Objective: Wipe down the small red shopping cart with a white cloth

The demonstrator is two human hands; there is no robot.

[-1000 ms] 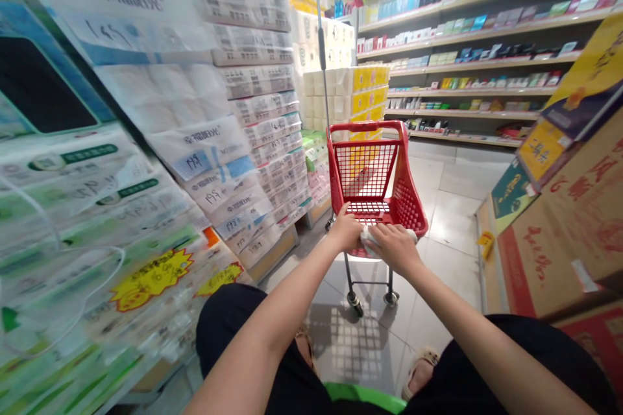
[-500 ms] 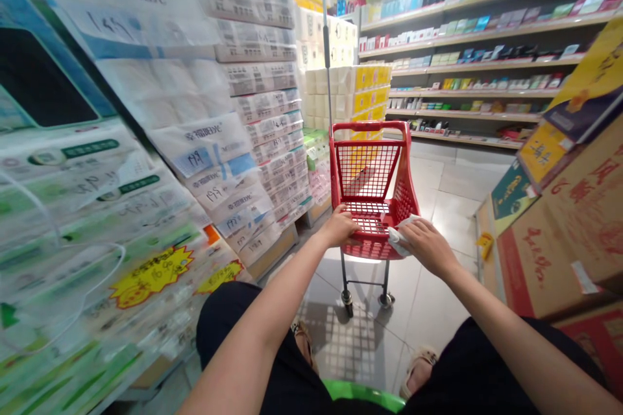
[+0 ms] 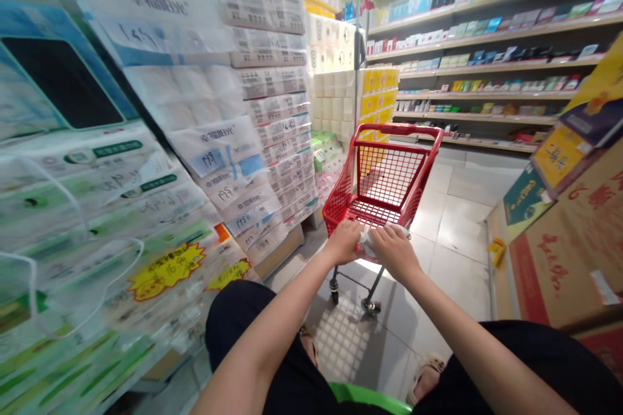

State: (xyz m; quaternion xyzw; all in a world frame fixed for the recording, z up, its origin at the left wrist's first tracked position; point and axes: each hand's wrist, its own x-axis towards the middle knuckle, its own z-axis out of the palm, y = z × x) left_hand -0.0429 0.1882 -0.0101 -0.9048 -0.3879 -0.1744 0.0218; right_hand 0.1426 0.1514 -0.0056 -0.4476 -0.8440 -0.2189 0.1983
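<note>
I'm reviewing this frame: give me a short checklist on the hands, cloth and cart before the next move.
1. Left hand at the near edge of the red cart: ok.
2. White cloth under the right hand: ok.
3. Cart squared up to the person: not ok, it stands at an angle.
4. Floor showing between cart and the boxes on the right: ok.
5. Cloth clean underneath: cannot tell, that side is hidden.

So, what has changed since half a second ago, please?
The red plastic shopping cart has turned, its far handle swinging right. The bare right hand, holding a crumpled white cloth, moved left, close to the left hand, which stays at the cart's near end.
</note>
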